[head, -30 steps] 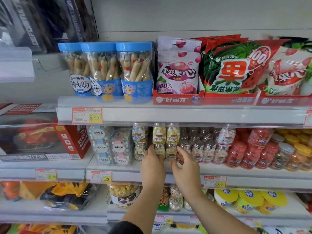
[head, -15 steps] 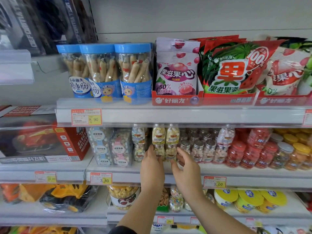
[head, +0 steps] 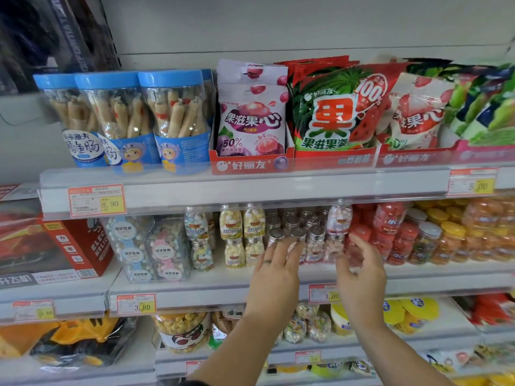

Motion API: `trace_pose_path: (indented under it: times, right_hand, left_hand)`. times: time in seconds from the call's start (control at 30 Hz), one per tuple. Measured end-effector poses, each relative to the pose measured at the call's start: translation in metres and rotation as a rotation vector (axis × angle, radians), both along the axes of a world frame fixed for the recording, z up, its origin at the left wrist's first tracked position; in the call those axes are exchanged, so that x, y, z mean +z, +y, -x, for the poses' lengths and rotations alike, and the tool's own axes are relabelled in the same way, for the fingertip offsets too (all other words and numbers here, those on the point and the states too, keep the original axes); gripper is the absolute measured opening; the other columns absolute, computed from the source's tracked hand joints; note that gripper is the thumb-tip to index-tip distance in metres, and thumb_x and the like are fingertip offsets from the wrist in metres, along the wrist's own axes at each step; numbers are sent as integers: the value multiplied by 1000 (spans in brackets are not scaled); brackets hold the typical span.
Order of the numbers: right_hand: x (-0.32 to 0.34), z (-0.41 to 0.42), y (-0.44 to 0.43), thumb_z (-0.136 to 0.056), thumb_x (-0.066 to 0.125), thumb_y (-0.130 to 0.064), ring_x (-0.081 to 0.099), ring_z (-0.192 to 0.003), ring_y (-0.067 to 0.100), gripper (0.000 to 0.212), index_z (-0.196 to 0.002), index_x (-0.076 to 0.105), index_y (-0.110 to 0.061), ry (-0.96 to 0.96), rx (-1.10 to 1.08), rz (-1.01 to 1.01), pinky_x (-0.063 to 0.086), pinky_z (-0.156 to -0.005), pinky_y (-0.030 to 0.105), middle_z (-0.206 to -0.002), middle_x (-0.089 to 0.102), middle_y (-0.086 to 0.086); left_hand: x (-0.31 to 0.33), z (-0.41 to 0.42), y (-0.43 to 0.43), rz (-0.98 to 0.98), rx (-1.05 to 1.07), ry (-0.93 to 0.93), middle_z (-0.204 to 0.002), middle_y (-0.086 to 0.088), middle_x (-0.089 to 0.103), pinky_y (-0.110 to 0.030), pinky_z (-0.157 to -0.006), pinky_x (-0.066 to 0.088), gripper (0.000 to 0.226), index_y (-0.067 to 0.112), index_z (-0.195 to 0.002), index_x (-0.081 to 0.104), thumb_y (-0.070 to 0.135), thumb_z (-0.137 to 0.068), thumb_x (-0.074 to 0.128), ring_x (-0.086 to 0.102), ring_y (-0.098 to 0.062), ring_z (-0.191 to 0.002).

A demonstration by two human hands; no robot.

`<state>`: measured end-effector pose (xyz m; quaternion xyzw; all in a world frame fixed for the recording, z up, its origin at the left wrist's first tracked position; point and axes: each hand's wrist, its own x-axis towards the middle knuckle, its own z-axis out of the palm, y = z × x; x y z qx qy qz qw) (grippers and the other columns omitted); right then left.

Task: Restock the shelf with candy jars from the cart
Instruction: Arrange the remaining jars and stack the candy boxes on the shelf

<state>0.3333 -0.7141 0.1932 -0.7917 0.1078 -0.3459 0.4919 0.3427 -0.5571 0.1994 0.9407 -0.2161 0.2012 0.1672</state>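
Left hand point(head: 274, 271): bare, with a thin dark band point(head: 267, 261) across one finger, possibly a ring (too motion-blurred to be sure). Left forearm point(head: 237, 338): bare along its visible length. A sliver of dark sleeve point(head: 192, 383), black or near-black, shows at the bottom edge of the view where this arm enters. Right hand point(head: 361, 277): bare, outline softened by blur. Right forearm point(head: 390, 349): bare down to the frame's lower edge.
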Motion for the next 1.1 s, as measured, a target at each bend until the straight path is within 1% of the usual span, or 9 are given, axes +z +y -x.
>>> trace_pose_path:
  times: [0.1,0.2,0.33,0.43,0.57,0.67,0.77,0.93,1.1]
  right_hand:
    - [5,-13,-14,-93,67,-17,55,-120,18,47,-137,53,-16,43,-12,32,46,-103,37,-133,55,-2]
    - [11,-19,-17,-93,66,-15,46,-129,18,52,-141,49,-11,107,15,82,32,-105,21,-141,53,5]
    - [17,-18,-16,-94,65,-16,45,-129,10,55,-145,46,-11,118,42,65,28,-101,13,-144,51,1]
    - [15,-16,-15,-94,65,-17,45,-109,-12,54,-144,47,-13,96,50,28,32,-93,3,-139,54,-3]
    - [7,-3,-11,-94,63,-17,59,-106,0,45,-138,53,-17,24,40,-59,52,-91,23,-122,62,-11]
    - [-2,8,-1,-94,63,-11,60,-99,-3,33,-126,63,-19,35,101,-13,50,-80,12,-111,65,-16]
    - [-11,5,9,-94,63,-17,59,-111,0,34,-128,63,-22,173,247,154,49,-96,21,-123,65,-13]
    - [-10,-5,19,-95,61,-19,51,-126,4,42,-137,56,-24,248,326,254,31,-100,9,-135,58,-12]
    - [-13,-11,22,-94,62,-20,51,-128,5,43,-137,56,-25,261,335,271,35,-103,14,-137,58,-12]
  left_hand:
    - [6,-15,-12,-210,11,16,-155,-10,36,-45,-116,30,97,13,-150,34,3,-65,79,37,-29,-141]
    - [4,-21,-24,-372,30,-8,-165,-12,4,-50,-120,-4,91,12,-158,7,5,-85,60,8,-30,-152]
    - [1,-19,-30,-353,98,-52,-156,-14,37,-53,-119,17,97,8,-151,38,9,-64,81,38,-31,-142]
    - [-1,-20,-29,-300,80,-94,-148,-17,46,-55,-115,31,92,6,-144,48,7,-59,83,45,-34,-138]
    - [0,-18,-23,-288,77,-103,-146,-16,49,-56,-114,33,94,7,-143,47,7,-56,84,44,-34,-138]
    - [-8,-11,-11,-242,59,-146,-151,-12,42,-54,-118,25,89,9,-146,40,6,-65,77,34,-32,-143]
    - [-21,1,3,-241,58,-173,-152,-9,42,-52,-112,23,78,10,-143,49,10,-70,75,35,-31,-143]
    - [-27,6,16,-274,94,-116,-147,-4,50,-46,-109,40,71,14,-142,53,20,-74,75,49,-26,-130]
    - [-28,6,23,-240,91,-93,-132,1,59,-44,-96,51,68,20,-132,60,20,-67,81,63,-23,-112]
